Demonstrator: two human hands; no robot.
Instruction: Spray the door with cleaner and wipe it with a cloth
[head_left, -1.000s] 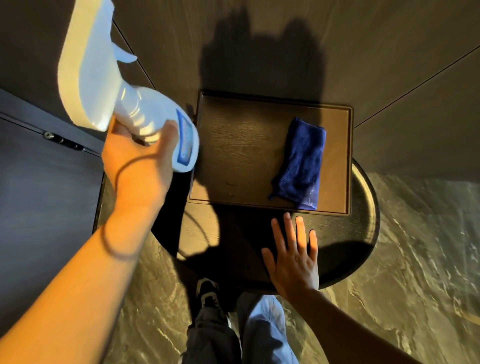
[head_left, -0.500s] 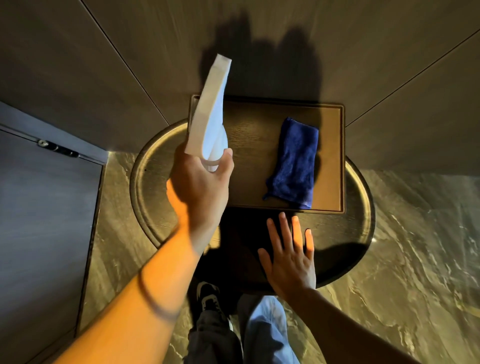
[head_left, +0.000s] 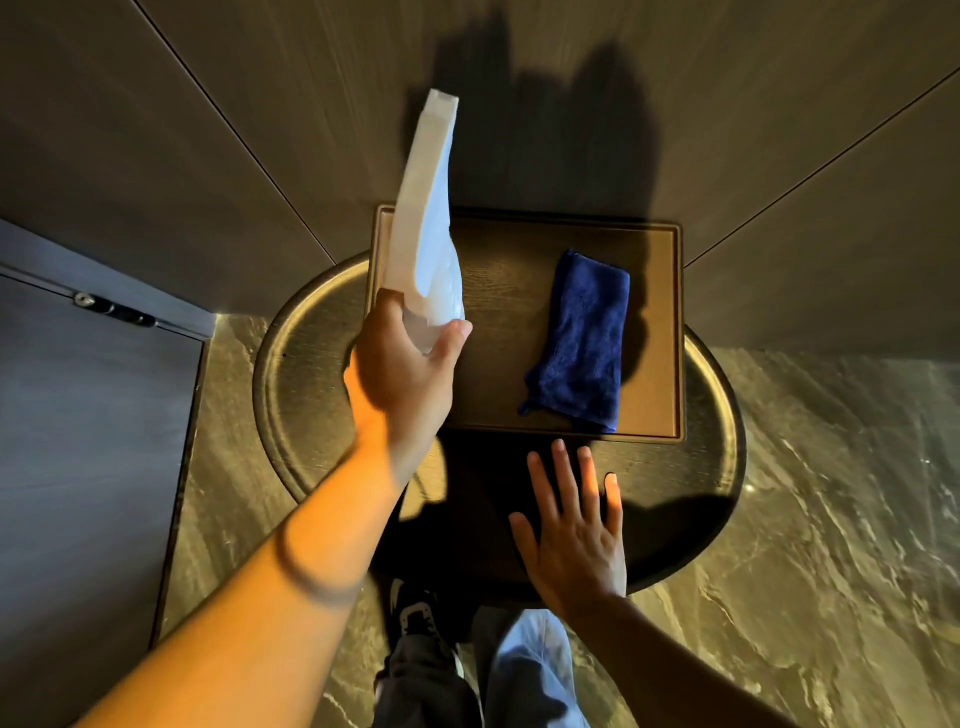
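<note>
My left hand (head_left: 402, 371) grips a white spray bottle (head_left: 426, 218) by its neck, its head pointing up and away over the left end of a wooden tray (head_left: 670, 332). A folded dark blue cloth (head_left: 579, 343) lies on the right half of that tray. My right hand (head_left: 574, 530) rests flat with fingers spread on the round dark table (head_left: 301, 374), just in front of the tray and below the cloth. The grey door (head_left: 88, 441) stands at the left.
Wood-panelled walls (head_left: 779, 130) rise behind the table. A metal latch (head_left: 111, 307) sits on the door frame at the left. Marble floor (head_left: 831, 519) surrounds the table. My legs and a shoe (head_left: 415, 618) are below the table's near edge.
My left hand swung the spray bottle from the far left, near the door, rightward over the tray's left end. My right hand stayed flat on the table.
</note>
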